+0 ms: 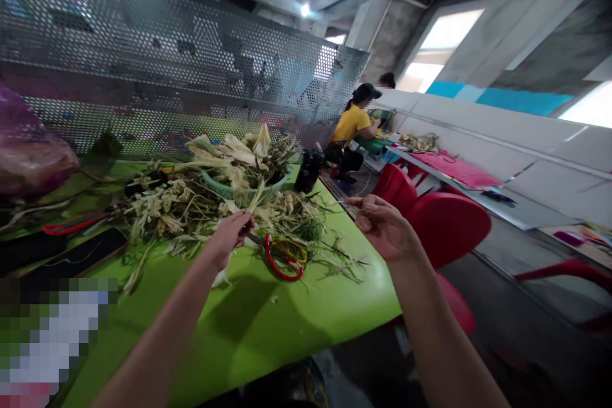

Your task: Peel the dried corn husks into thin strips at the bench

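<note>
My left hand (233, 234) is closed around a dried corn husk strip (257, 196), whose pale end points up from the fingers. Over the table's right edge, my right hand (380, 223) is pinched, with a thin pale strand (338, 203) at its fingertips, blurred and faint. Red-handled scissors (270, 255) lie just right of my left hand, partly under plant scraps. Behind my hands, a green plastic basket (229, 191) holds dried husks (239, 152). More dried plant matter (167, 210) is heaped around it.
The green table (268, 319) also bears a black container (310, 171), a dark phone-like slab (79, 258), another red-handled tool (71, 225) and a purplish plastic bag (33, 146). A perforated metal screen (167, 70) stands behind. Red chairs (447, 226) are at right; a person in yellow (352, 122) sits beyond.
</note>
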